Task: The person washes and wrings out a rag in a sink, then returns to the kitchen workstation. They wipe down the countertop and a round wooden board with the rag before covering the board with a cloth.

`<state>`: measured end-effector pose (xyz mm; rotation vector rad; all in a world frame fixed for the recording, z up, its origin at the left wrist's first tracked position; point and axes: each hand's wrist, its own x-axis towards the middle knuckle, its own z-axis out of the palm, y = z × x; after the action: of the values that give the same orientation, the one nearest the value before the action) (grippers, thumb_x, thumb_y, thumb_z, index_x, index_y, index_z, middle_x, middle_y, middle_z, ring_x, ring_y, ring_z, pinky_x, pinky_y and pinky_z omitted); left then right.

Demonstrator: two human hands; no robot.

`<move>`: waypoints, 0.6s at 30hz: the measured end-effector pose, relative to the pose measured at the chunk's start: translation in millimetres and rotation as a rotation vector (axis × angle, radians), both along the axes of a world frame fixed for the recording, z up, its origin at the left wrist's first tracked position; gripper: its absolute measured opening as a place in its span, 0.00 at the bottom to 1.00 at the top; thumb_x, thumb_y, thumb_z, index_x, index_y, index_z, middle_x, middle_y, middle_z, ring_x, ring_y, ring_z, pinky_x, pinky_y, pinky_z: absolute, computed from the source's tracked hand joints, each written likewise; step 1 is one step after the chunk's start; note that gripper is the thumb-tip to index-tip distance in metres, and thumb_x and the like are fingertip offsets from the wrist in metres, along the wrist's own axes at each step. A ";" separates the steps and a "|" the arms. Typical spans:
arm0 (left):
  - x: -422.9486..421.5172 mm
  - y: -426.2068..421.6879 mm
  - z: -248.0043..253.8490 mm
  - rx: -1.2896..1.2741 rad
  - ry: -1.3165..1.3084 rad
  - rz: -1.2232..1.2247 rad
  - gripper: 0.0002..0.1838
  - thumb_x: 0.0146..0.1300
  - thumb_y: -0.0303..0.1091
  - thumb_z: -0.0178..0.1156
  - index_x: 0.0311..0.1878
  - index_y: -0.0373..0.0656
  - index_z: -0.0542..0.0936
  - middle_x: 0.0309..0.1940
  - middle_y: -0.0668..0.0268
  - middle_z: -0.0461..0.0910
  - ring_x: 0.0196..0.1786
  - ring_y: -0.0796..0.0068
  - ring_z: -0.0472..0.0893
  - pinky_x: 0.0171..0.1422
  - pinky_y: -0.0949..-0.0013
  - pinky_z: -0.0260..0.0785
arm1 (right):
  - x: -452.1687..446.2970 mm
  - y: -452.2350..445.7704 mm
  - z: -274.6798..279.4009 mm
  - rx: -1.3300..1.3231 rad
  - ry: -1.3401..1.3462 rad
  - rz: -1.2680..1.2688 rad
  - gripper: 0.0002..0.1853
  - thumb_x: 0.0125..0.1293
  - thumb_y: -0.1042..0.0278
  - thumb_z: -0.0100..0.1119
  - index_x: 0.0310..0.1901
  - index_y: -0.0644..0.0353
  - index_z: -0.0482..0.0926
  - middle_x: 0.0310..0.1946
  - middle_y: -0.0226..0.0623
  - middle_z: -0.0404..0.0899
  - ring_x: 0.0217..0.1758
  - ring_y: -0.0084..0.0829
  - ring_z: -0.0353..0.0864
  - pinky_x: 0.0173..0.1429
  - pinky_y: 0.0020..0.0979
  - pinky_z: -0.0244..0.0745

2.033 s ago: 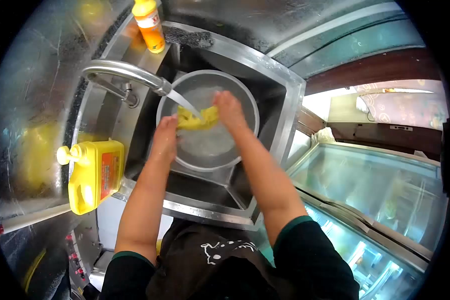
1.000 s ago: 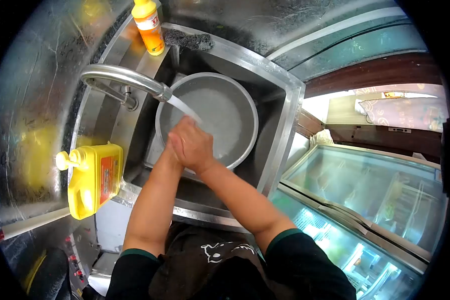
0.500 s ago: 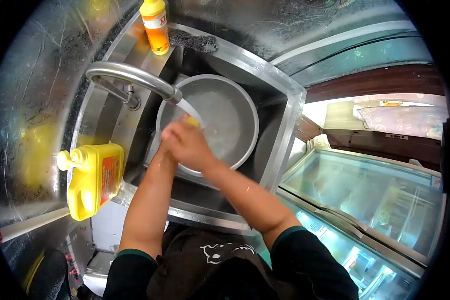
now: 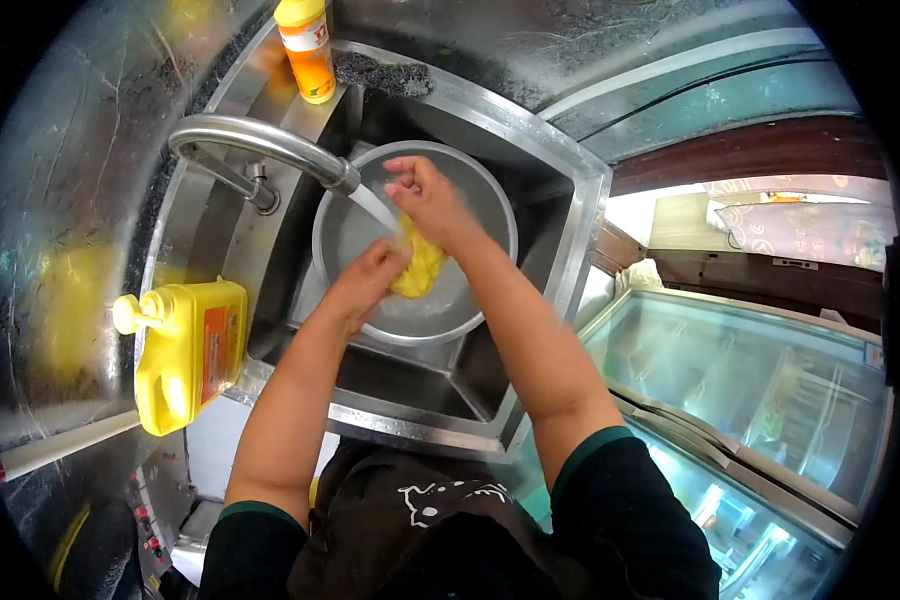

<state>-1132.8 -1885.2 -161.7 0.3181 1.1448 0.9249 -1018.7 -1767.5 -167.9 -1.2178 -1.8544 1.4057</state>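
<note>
A wet yellow cloth (image 4: 420, 265) hangs bunched over a round grey metal basin (image 4: 507, 200) in the sink. Water from the curved faucet (image 4: 270, 143) runs down onto it. My left hand (image 4: 368, 275) is closed on the cloth's left side, with the fingers pinching its edge. Just above the cloth is my right hand (image 4: 430, 205), its fingers apart and pointing left past the stream. The cloth's upper end meets the underside of that hand, where contact is partly hidden. Cloudy water shows in the basin.
A yellow jug with a pump (image 4: 192, 355) stands at the sink's left rim. An orange-and-yellow bottle (image 4: 307, 55) and a dark scouring pad (image 4: 382, 76) sit at the back ledge. To the right is a glass-topped freezer (image 4: 730, 390).
My hands were pressed together around the cloth under the faucet. Now they are apart, the right one higher and further right, and the cloth has opened out between them.
</note>
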 end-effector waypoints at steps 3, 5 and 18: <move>-16.7 3.5 -27.1 0.198 0.112 -0.143 0.14 0.68 0.40 0.60 0.51 0.43 0.77 0.42 0.68 0.79 0.46 0.78 0.77 0.52 0.70 0.68 | 0.9 -4.5 9.2 0.074 0.044 -0.028 0.20 0.66 0.64 0.61 0.58 0.60 0.75 0.47 0.38 0.79 0.41 0.30 0.81 0.47 0.33 0.78; -17.9 8.7 -11.2 0.202 -0.111 0.139 0.13 0.66 0.39 0.63 0.48 0.42 0.78 0.43 0.68 0.80 0.48 0.79 0.76 0.55 0.73 0.65 | 7.8 -13.9 2.6 0.019 -0.078 -0.038 0.20 0.67 0.64 0.60 0.58 0.63 0.75 0.48 0.40 0.79 0.43 0.31 0.81 0.47 0.33 0.79; -30.3 -7.2 -21.9 -0.021 -0.144 0.354 0.23 0.70 0.50 0.58 0.58 0.44 0.75 0.50 0.63 0.78 0.54 0.71 0.75 0.62 0.67 0.64 | 31.3 -44.5 -5.7 0.079 0.195 -0.115 0.15 0.59 0.80 0.48 0.46 0.62 0.79 0.46 0.36 0.80 0.53 0.31 0.78 0.60 0.31 0.71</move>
<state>-1163.1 -1892.4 -183.7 0.0278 1.0946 1.2241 -987.4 -1812.0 -173.6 -1.0895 -1.6648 1.3255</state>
